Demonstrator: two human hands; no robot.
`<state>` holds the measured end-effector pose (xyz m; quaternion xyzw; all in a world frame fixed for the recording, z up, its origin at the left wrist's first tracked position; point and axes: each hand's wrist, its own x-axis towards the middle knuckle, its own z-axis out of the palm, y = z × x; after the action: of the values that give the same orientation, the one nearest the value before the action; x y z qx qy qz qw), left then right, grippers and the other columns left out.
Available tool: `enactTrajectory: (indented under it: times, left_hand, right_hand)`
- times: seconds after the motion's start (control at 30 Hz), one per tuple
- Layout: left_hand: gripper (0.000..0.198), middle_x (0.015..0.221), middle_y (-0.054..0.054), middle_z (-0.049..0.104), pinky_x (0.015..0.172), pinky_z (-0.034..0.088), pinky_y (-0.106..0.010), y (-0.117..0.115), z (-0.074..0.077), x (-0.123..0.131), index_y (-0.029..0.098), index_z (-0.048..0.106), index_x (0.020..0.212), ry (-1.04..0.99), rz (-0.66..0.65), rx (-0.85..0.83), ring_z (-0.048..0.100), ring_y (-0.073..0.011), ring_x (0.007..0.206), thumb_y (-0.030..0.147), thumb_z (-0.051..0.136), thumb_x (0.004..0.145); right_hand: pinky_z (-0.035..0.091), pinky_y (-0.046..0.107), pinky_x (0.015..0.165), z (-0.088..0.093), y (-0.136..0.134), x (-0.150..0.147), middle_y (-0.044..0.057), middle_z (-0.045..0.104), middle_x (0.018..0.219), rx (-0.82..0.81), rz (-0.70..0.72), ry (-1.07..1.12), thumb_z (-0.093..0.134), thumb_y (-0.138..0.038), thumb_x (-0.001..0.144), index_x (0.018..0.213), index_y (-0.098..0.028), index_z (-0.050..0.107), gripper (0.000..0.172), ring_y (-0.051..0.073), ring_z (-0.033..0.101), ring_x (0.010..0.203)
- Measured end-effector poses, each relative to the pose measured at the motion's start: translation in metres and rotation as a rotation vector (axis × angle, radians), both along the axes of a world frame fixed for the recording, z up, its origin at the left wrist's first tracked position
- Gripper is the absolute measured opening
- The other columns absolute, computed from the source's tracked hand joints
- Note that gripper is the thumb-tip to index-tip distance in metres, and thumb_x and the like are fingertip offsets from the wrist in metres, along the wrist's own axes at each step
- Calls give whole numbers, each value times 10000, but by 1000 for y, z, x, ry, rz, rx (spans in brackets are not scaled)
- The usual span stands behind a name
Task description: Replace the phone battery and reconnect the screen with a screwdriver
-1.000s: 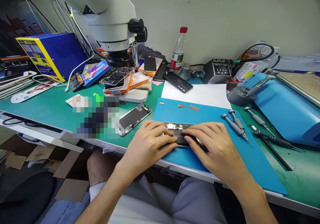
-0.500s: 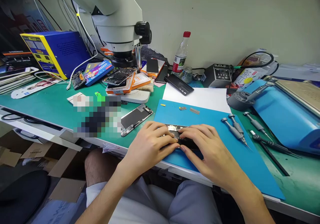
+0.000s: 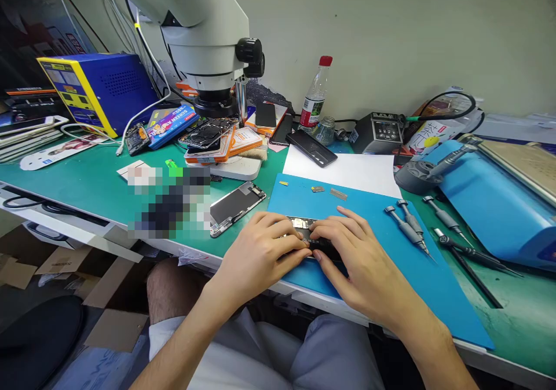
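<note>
An opened smartphone (image 3: 300, 223) lies near the front edge of the blue mat (image 3: 369, 204), its inner parts bare and partly hidden by my fingers. My left hand (image 3: 264, 245) grips its left end, fingertips over the inside and thumb along the near edge. From the other side my right hand (image 3: 354, 257) holds it with curled fingers and the thumb at the near edge. One right finger sticks up off the phone. Small metal pieces (image 3: 338, 194) rest beyond the phone on the mat. To the left lies a detached phone screen (image 3: 238, 207).
Several screwdrivers (image 3: 408, 228) and tweezers (image 3: 478, 251) lie at the right, beside a blue machine (image 3: 499, 199). A microscope (image 3: 204, 48) overhangs stacked phones and boxes. A plastic bottle (image 3: 313, 97) stands by the wall. Part of the left bench is pixelated.
One finger of my right hand has lifted away from the phone, and the hand has shifted slightly. My left hand and the phone stay nearly still.
</note>
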<state>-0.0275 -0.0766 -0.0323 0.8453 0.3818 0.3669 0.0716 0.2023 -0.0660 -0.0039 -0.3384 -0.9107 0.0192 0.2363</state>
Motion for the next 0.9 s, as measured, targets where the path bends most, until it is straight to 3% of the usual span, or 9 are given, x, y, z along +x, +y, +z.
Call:
enactTrajectory:
  times: [0.13,0.47,0.73,0.9]
  left_hand:
    - [184,1034,2,794,1000,480,-389,0,1,0,219,765,998,-2,-2,-5,675,-197,1080,331,640,1072]
    - [211,1035,10,788,993,469,-386,0,2,0,212,752,971,-1,1,-12,669,-191,1073,334,621,1083]
    - [202,1047,9,792,989,470,-389,-1,3,0,213,763,993,2,2,-13,667,-192,1072,343,633,1077]
    - [205,1048,11,791,992,470,-385,0,3,-1,213,772,1001,7,4,-18,662,-193,1083,342,632,1077]
  right_hand:
    - [382,482,1228,-2,-1,2,46,735,1181,81,-7,35,621,-177,1017,1150,-229,582,148,202,653,1142]
    - [350,493,1248,-1,2,-1,53,730,1201,84,10,-54,598,-170,1017,1175,-228,584,170,222,654,1169]
    - [305,527,1291,0,7,3,61,722,1223,70,74,-107,454,-22,940,1154,-225,576,319,219,654,1201]
    - [353,550,1269,2,8,4,64,731,1189,59,73,-84,424,-14,926,1122,-241,555,328,220,677,1185]
